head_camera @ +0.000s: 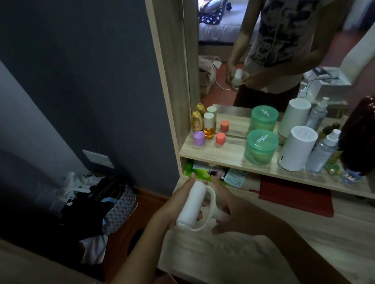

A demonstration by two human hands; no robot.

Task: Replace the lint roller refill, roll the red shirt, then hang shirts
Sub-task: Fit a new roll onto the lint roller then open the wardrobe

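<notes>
Several containers on wooden shelf (226, 153) before mirror: green lidded tub (261, 147), contents unclear; amber-filled bottle (209, 125); purple pot (199, 138); clear spray bottle (323, 151); white cylinder (298, 148). Lint roller (196, 208) white, plain roll with looped handle, held over near desk edge, centre of scene. Left hand (178, 205) wraps roll. Right hand (229, 210) grips handle end, fingers curled.

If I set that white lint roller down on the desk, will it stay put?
The lint roller would probably roll: its refill is a smooth cylinder. The looped handle may stop it. It looks light, since the left hand holds it with loose fingers.
</notes>
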